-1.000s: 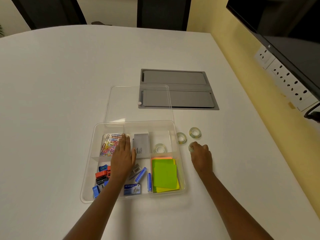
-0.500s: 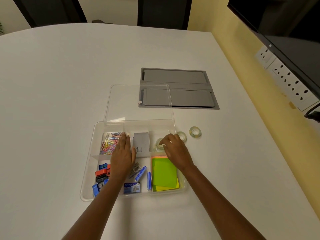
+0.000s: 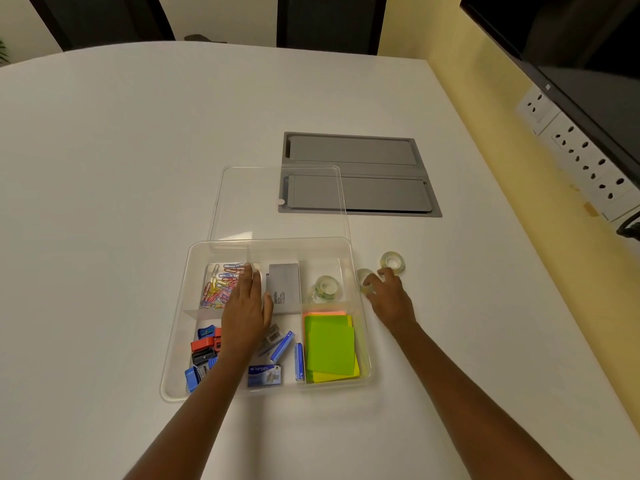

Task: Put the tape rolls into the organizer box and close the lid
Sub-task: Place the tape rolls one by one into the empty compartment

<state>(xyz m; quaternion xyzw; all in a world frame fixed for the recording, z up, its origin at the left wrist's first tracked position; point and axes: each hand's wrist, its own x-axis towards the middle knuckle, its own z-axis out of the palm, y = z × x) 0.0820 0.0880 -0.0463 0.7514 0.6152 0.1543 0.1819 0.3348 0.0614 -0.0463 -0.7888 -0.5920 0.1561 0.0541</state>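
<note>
The clear organizer box [image 3: 175, 344] sits open on the white table. Its clear lid [image 3: 277, 206] lies flat just behind it. Two clear tape rolls [image 3: 325, 289] lie in the box's back right compartment. Another tape roll [image 3: 363, 277] rests on the table just right of the box, and my right hand [image 3: 391, 301] has its fingertips curled around it. A further tape roll [image 3: 392, 262] lies free a little farther right. My left hand [image 3: 246, 308] lies flat inside the box, fingers together, holding nothing.
The box also holds coloured paper clips [image 3: 218, 285], a grey card box [image 3: 284, 289], blue staple packs [image 3: 265, 375], sharpeners [image 3: 202, 344] and green sticky notes [image 3: 330, 348]. A grey cable hatch [image 3: 356, 174] is set into the table behind. A yellow wall with sockets [image 3: 585, 157] runs along the right.
My right hand carried a tape roll from the table into the box's back right compartment, left it there, and came back right onto the roll beside the box. My left hand stayed put.
</note>
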